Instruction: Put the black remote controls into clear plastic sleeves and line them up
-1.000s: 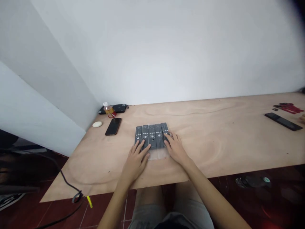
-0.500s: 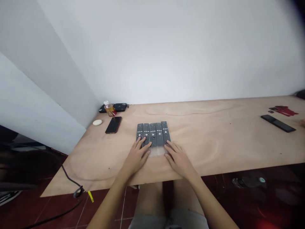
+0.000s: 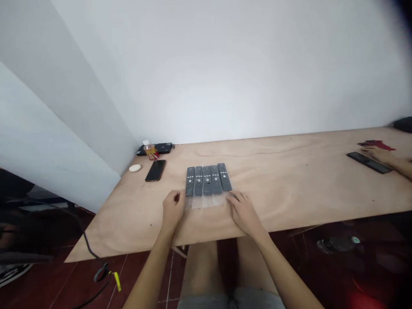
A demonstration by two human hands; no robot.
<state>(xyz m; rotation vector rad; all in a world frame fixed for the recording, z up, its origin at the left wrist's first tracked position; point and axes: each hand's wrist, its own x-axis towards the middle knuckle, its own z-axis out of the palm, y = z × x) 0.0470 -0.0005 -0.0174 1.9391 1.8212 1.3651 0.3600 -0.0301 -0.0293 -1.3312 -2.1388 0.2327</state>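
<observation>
Head view: five remotes (image 3: 207,186) lie buttons up, side by side on the table (image 3: 289,184) before you, in clear plastic (image 3: 207,201) that reaches past their near ends. The rightmost sits slightly farther from you than the others.

Your left hand (image 3: 174,209) is at the row's near left corner, its fingers curled so that a small gap shows inside; whether they pinch the plastic cannot be told. Your right hand (image 3: 245,212) is at the near right corner, fingers loosely bent with tips at the plastic; a grip there cannot be made out either.

You seem to be in the middle of handling the row from both ends. Any next move likely calls for a light, even touch, since the plastic looks thin and a tug could skew the remotes.

The plastic's edges are hard to trace, and the button labels are too small to read. At far right, a co-worker's hand (image 3: 375,153) covers part of something red (image 3: 384,145); that arm is cut off by the frame.
</observation>
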